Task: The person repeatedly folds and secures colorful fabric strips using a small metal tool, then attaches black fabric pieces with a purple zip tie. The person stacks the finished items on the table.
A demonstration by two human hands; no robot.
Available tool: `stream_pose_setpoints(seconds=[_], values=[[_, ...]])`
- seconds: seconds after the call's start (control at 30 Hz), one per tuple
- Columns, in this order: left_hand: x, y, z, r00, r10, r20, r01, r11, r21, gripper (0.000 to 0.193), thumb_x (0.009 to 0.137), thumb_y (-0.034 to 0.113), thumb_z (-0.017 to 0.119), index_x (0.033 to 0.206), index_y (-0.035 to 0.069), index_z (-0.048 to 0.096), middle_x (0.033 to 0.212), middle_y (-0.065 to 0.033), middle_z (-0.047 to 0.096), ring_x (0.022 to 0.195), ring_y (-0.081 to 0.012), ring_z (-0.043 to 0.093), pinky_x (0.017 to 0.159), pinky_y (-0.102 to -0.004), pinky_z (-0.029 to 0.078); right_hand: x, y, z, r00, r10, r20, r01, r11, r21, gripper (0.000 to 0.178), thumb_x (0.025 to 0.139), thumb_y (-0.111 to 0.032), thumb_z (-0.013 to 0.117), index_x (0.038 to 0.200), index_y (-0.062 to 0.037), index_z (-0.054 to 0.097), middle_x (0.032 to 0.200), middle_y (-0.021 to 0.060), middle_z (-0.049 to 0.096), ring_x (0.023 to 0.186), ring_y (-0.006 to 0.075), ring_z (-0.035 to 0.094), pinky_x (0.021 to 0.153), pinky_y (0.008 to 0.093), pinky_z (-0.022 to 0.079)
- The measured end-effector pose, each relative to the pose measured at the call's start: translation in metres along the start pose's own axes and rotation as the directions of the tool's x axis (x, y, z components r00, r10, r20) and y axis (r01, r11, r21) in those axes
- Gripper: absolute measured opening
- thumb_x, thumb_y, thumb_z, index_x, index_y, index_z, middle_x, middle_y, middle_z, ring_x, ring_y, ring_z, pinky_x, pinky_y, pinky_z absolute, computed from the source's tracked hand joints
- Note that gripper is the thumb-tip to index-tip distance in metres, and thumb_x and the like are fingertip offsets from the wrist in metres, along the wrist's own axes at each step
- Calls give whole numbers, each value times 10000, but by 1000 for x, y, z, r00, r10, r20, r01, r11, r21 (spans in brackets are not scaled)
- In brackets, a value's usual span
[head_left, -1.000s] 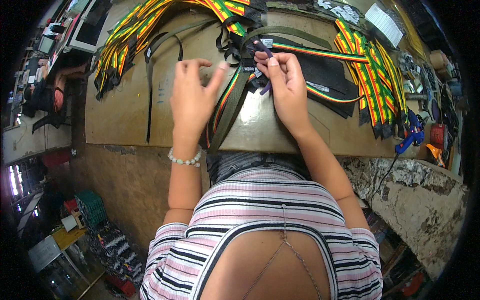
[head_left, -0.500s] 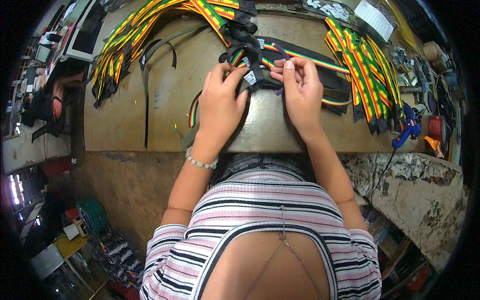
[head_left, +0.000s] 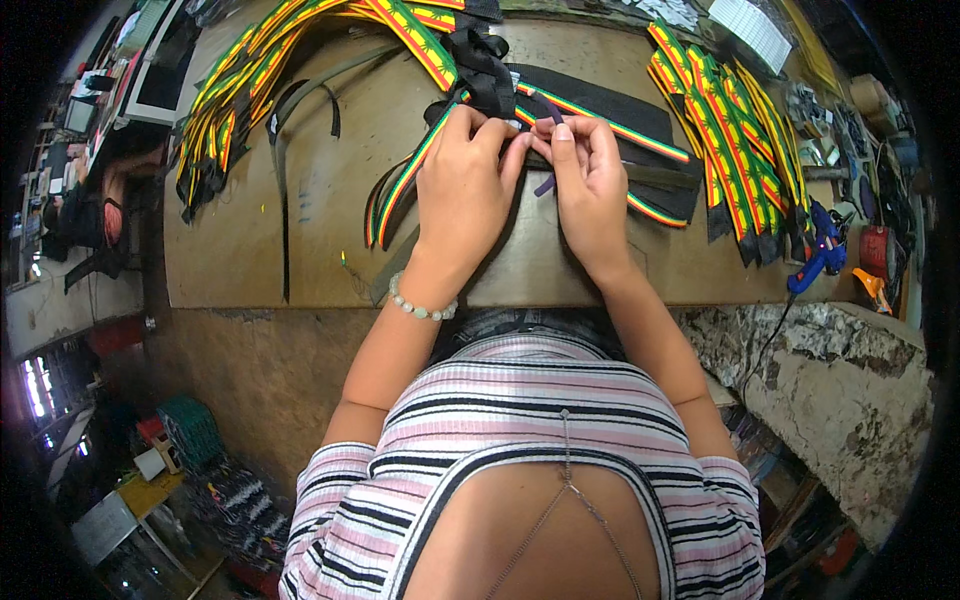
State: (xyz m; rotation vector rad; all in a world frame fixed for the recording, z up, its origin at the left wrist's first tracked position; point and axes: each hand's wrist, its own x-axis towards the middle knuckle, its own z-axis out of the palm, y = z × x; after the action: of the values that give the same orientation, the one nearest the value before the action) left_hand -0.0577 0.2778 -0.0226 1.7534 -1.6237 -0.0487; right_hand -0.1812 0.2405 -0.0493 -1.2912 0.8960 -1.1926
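My left hand (head_left: 465,180) and my right hand (head_left: 585,185) meet at the middle of the bench, fingertips almost touching. The left fingers are pinched at the near end of a bunched black strap (head_left: 482,75) with white labels; the exact grip is hidden. A thin, dark purple strip-like piece (head_left: 545,186) is between my right fingers, its ends sticking out above and below. Beside my hands lie black straps with red, yellow and green striped edging (head_left: 640,140), and another striped strap (head_left: 402,195) runs down left of my left hand.
Patterned yellow, green and red straps lie in a pile (head_left: 240,95) at the left and another (head_left: 725,150) at the right. A blue glue gun (head_left: 822,250) with a cord sits near the right edge, beside orange-handled scissors (head_left: 872,288). A narrow dark strap (head_left: 285,200) trails across the bench (head_left: 230,260).
My hands have come together, the left moving right and the right slightly left. The striped strap by my left hand has swung into fuller view, and the black straps have shifted slightly.
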Motion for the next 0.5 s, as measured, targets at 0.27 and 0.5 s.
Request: stream_pose_setpoints(seconds=[0.27, 0.5], values=[[-1, -16, 12, 998, 43, -44, -41, 998, 44, 132, 953, 95, 583, 983, -28, 549, 947, -197, 536, 844, -370, 567, 744, -440, 466, -2, 1, -2, 995, -104, -1, 104, 989, -104, 103, 885, -16, 625, 903, 66, 565, 1077, 154, 569, 934, 186, 631, 797, 317, 590], [-7, -25, 9, 999, -50, 7, 51, 990, -134, 166, 994, 115, 528, 992, -48, 499, 960, -203, 515, 875, -370, 550, 801, -422, 456, -2, -2, -3, 993, -71, 93, 95, 953, -287, 80, 855, 13, 650, 860, 63, 587, 1139, 128, 548, 1027, 167, 602, 897, 285, 545]])
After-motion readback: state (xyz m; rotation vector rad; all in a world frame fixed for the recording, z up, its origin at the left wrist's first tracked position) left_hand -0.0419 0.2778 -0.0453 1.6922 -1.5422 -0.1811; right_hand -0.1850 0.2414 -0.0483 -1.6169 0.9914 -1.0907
